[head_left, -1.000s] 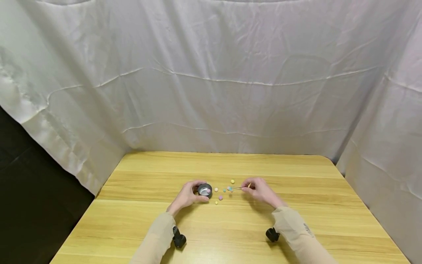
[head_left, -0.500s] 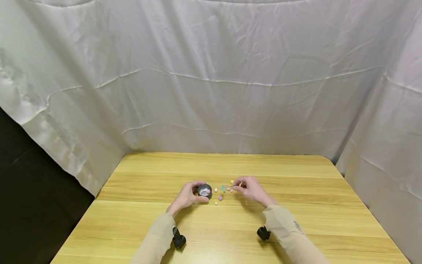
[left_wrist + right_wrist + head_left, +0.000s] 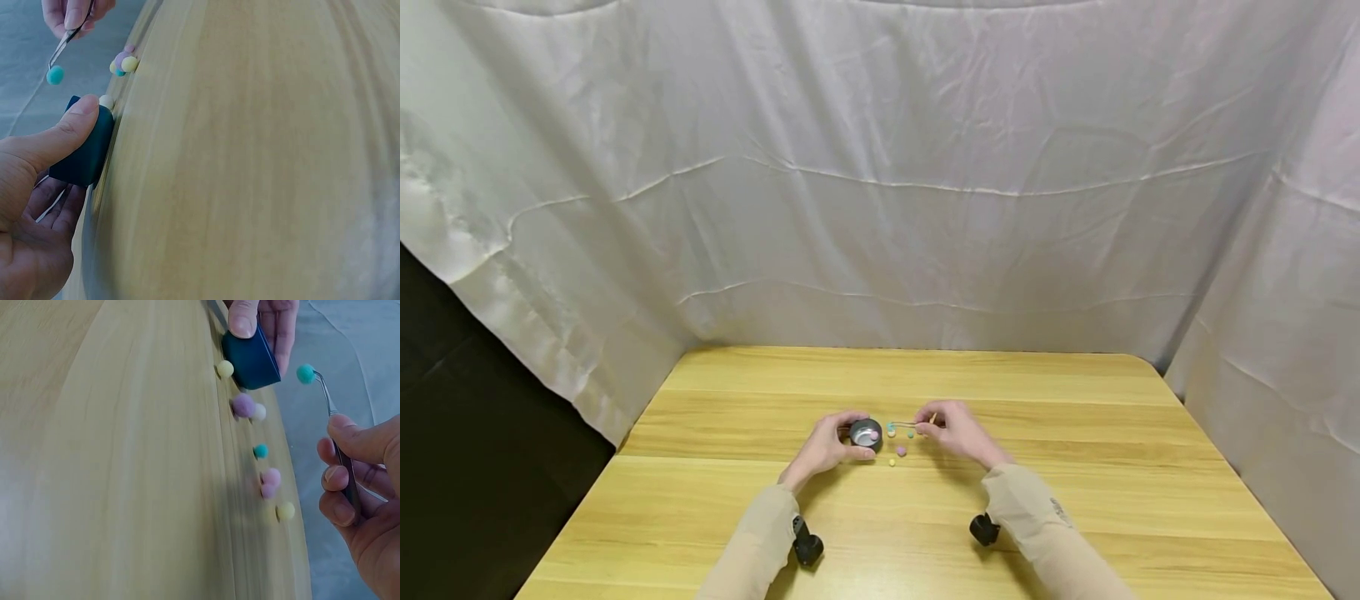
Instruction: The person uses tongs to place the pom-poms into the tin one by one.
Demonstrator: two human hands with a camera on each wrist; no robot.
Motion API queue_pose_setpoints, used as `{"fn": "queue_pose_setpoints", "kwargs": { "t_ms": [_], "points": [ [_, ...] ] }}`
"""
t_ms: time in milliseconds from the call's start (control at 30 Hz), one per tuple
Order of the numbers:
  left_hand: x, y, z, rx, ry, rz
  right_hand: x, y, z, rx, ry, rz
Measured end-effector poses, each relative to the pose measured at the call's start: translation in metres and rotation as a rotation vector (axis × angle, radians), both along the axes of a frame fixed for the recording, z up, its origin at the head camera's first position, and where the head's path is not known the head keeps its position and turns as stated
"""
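Observation:
My left hand grips a small dark cup with a silvery inside, thumb on one side and fingers on the other. In the head view a pink pom-pom lies inside it. A thin metal strip, perhaps a handle, shows between the left fingers. My right hand holds bent-tipped tweezers. Pinched in their tips is a teal pom-pom, raised off the table a little right of the cup and apart from it.
On the wooden table, several loose pom-poms lie between the hands: a purple one, a white one, a smaller teal one, pink ones and yellow ones. Pale curtains hang behind the table.
My right hand has moved left, carrying the teal pom-pom in the tweezers over the loose ones toward the cup. The left hand and cup have stayed in place.

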State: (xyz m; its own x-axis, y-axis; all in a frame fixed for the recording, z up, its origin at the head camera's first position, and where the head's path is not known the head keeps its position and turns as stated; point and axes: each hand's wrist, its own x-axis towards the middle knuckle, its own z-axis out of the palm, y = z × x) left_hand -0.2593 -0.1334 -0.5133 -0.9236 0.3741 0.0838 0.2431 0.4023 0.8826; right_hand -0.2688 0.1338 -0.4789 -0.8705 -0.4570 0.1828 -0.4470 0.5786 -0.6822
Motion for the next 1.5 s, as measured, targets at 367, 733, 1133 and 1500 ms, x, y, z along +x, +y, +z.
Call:
{"fn": "queue_pose_setpoints", "kwargs": {
  "t_ms": [367,733,1133,1500],
  "points": [
    [0.001,-0.001,0.001,0.017,0.003,-0.011,-0.001,-0.014,-0.001,-0.003,0.004,0.008],
    [0.001,0.0,0.001,0.016,-0.014,0.009,-0.003,-0.025,-0.004,-0.012,-0.002,-0.001],
    [0.001,0.0,0.0,0.007,0.005,0.0,-0.006,-0.03,-0.005,-0.003,0.007,0.007],
    [-0.002,-0.001,-0.001,0.026,0.019,-0.019,-0.005,-0.027,-0.005,-0.026,-0.023,-0.011]
  ]
}}
